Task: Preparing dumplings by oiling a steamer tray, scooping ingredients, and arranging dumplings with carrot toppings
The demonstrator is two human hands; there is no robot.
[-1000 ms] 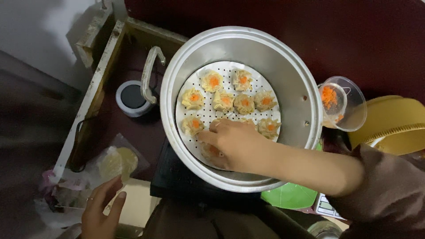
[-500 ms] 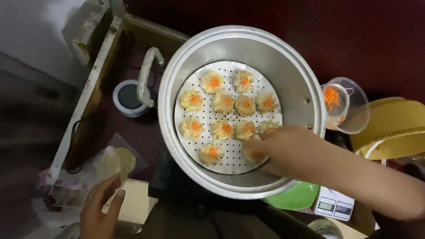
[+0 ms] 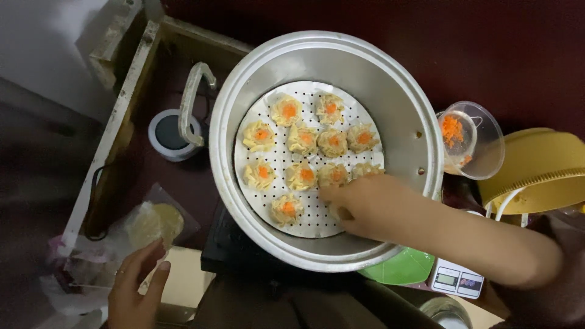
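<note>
Ten dumplings sit in the steamer pot, and the right hand is setting one more at about 4 o'clock.

Right hand (image 3: 365,207) reaches in over the pot rim (image 3: 420,131) from 4 o'clock, fingers curled down and pinching a pale dumpling (image 3: 337,213) against the perforated tray (image 3: 304,222); how tightly it is pressed I cannot tell. Judging from the rows, the piece belongs just beside the dumpling at 6 o'clock (image 3: 286,208), near but not touching, so steam can pass between. Best to lower it upright, keep the orange topping up, and let go by spreading the fingers gently rather than dragging. Left hand (image 3: 137,286) rests at 8 o'clock outside the pot, fingers loosely spread on a plastic bag of wrappers (image 3: 149,225), gripping nothing. A clear cup of orange garnish (image 3: 466,137) stands at 3 o'clock.
</note>
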